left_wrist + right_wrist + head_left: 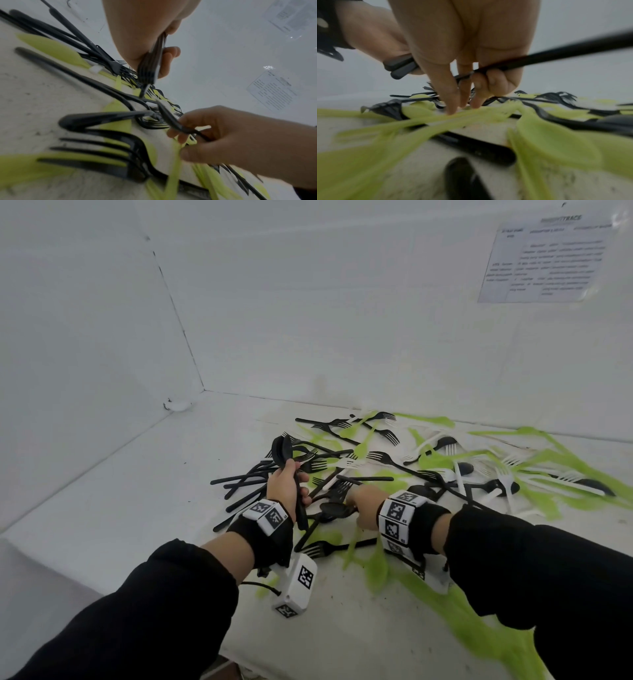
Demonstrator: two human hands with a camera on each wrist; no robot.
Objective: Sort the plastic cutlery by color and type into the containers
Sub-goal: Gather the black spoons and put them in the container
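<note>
Stacked black spoons (287,460) gripped upright in left hand (284,486); right hand (364,501) pinches one black spoon (334,510) atop the mixed cutlery heap (428,463), white table (137,491) bare leftward to wall (85,337).

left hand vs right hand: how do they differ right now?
The left hand is raised and grips a bundle of black spoons, bowls up. The right hand is low in the cutlery pile, its fingers reaching to the table while pinching one black utensil. Both hold only black pieces.
</note>
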